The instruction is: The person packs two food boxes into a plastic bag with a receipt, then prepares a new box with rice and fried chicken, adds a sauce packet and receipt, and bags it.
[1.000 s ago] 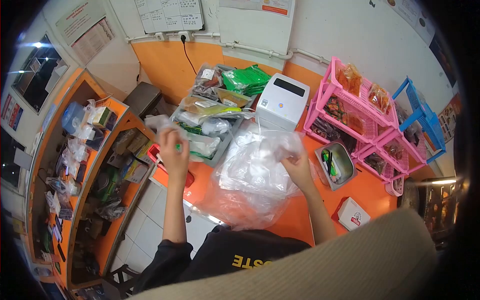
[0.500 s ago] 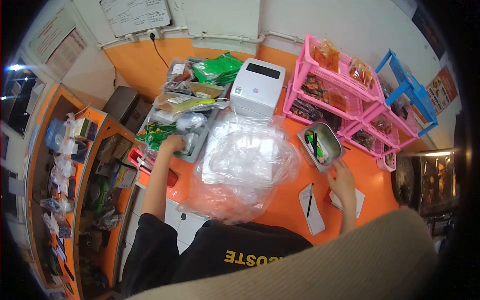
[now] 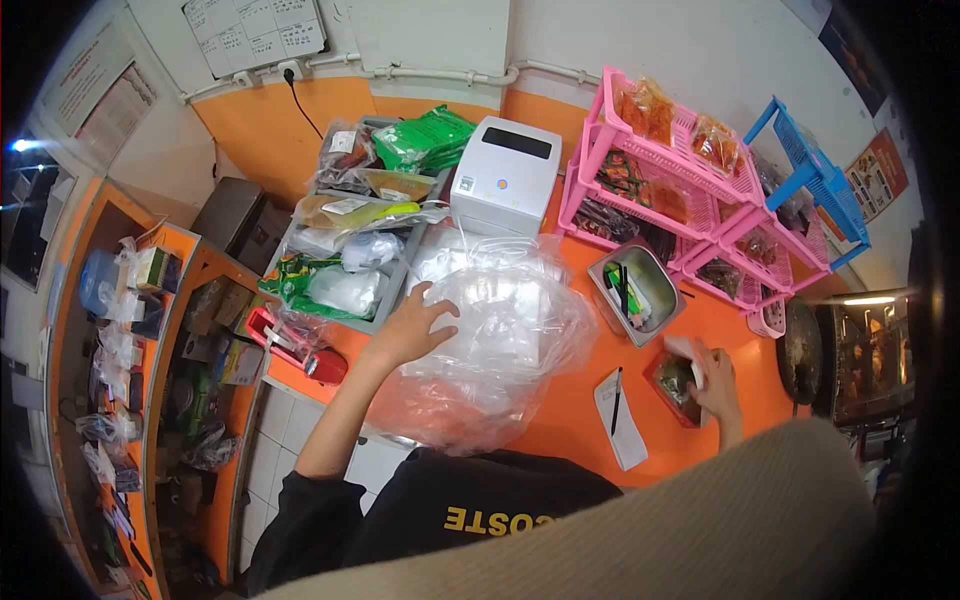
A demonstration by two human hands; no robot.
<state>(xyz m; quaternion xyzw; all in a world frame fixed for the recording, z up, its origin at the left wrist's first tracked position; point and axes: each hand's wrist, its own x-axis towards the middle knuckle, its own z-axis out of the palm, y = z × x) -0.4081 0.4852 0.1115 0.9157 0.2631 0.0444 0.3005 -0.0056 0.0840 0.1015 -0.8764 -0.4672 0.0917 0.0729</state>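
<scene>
My left hand hovers at the left side of a heap of clear plastic bags, fingers spread and holding nothing. Just beyond it is a grey divided tray with green packets and clear bags. On the right, my right hand grips a white paper pad, tilted up off a small red-edged container with something dark green in it. Close by stands a metal tin holding pens and a green-and-white item. A pen lies on a paper slip.
A white label printer stands behind the bags. Pink stacked baskets of packaged goods fill the back right, beside a blue rack. A red stapler-like tool lies at the table's left edge. Orange shelves stand left.
My left hand has left the grey tray and moved right and toward me, over the bags. My right hand has moved from the tin's edge to the white pad and lifted it.
</scene>
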